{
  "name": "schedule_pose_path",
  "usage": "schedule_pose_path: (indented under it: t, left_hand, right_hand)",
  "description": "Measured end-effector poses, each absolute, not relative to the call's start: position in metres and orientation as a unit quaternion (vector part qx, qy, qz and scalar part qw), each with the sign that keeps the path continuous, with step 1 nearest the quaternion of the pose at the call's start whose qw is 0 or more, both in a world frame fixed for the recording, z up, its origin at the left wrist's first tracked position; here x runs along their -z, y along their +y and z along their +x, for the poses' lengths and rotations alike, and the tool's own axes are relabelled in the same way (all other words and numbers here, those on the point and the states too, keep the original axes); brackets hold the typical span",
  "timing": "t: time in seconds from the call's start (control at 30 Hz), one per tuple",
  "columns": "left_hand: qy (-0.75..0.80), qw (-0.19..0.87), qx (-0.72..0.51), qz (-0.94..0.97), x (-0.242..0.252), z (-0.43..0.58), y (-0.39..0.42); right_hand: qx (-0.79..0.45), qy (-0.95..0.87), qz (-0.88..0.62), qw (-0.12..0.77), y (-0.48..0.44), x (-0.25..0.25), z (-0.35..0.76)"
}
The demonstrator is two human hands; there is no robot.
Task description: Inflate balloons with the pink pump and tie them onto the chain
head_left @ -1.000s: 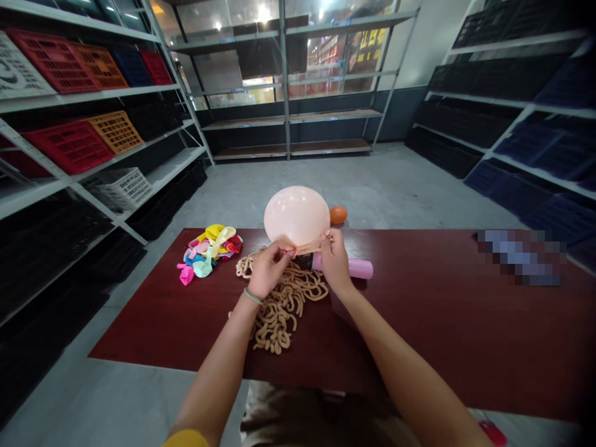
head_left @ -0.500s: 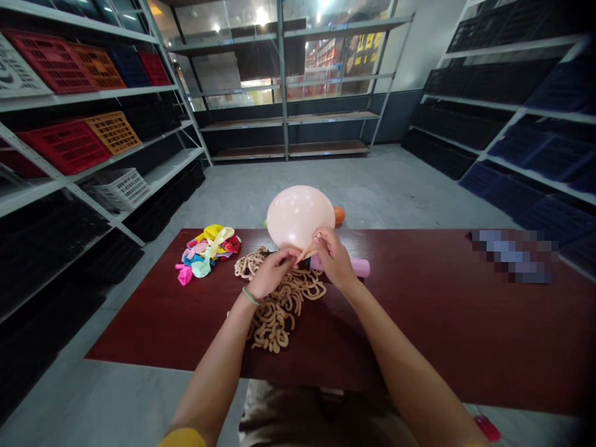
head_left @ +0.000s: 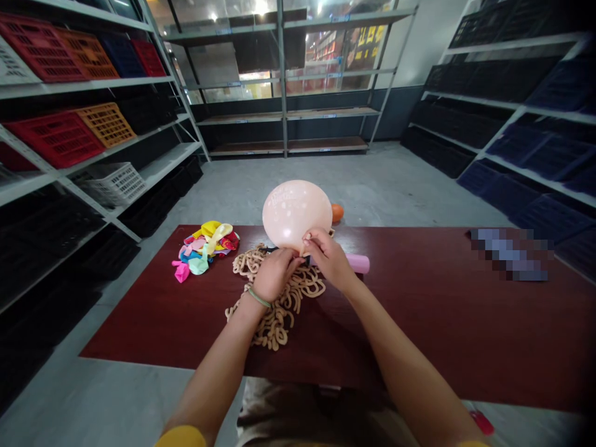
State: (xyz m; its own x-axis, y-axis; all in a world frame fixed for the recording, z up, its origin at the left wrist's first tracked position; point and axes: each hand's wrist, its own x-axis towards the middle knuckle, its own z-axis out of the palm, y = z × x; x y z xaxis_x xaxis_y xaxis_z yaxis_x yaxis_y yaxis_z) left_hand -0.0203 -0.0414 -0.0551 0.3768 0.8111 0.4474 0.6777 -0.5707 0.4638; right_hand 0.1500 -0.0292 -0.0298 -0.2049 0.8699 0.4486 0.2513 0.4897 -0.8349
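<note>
An inflated pale pink balloon [head_left: 297, 214] stands above the far edge of the table, its neck toward me. My left hand [head_left: 275, 273] is closed, its fingertips pinching the neck from the left. From the right, my right hand [head_left: 326, 256] pinches the same neck with thumb and forefinger. Fingers hide most of the neck. Under my left hand lies a heap of tan cord [head_left: 275, 323] in loose loops. A pink cylinder [head_left: 357, 264] with a dark end, perhaps a pump, lies behind my right hand.
A pile of limp coloured balloons [head_left: 205, 248] lies on the left of the dark red table [head_left: 442, 323]. Something orange and rounded [head_left: 338, 213] shows behind the inflated balloon. A blurred-out item [head_left: 510, 253] lies far right. Shelves with crates [head_left: 56, 136] stand along both sides.
Both hands have come closer together at the balloon's neck, which was stretched out between them before. The view has shifted slightly.
</note>
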Motion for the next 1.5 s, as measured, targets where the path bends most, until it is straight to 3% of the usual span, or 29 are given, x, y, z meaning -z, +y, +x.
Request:
schedule_pose_path:
  t: [0.2, 0.37, 0.5, 0.63, 0.87, 1.13, 1.3, 1.4, 1.5]
  left_hand:
    - [0.47, -0.017, -0.275, 0.838, 0.06, -0.013, -0.042]
    - [0.44, -0.031, -0.301, 0.845, 0.066, -0.011, -0.041]
    - [0.437, -0.007, -0.328, 0.838, 0.066, -0.015, -0.039]
    - [0.44, 0.052, -0.376, 0.814, 0.064, -0.017, -0.04]
    - [0.471, 0.259, -0.52, 0.663, 0.063, -0.014, -0.04]
    - [0.44, 0.448, -0.577, 0.523, 0.055, -0.016, -0.033]
    - [0.434, 0.446, -0.565, 0.541, 0.058, -0.018, -0.032]
    - [0.456, 0.402, -0.535, 0.586, 0.058, -0.019, -0.033]
    - [0.466, 0.335, -0.498, 0.65, 0.055, -0.018, -0.038]
  right_hand:
    - [-0.364, -0.705, -0.398, 0.459, -0.039, 0.019, 0.145]
    - [-0.431, -0.68, -0.379, 0.455, -0.044, 0.015, 0.141]
    - [-0.432, -0.671, -0.39, 0.459, -0.041, 0.015, 0.146]
    - [-0.338, -0.679, -0.413, 0.505, -0.036, 0.019, 0.152]
    - [-0.285, -0.657, -0.447, 0.535, -0.034, 0.03, 0.147]
    - [-0.185, -0.735, -0.413, 0.505, -0.031, 0.04, 0.145]
    - [-0.121, -0.734, -0.448, 0.495, -0.027, 0.044, 0.148]
    - [-0.121, -0.72, -0.439, 0.524, -0.027, 0.04, 0.151]
    - [-0.125, -0.763, -0.402, 0.49, -0.028, 0.037, 0.152]
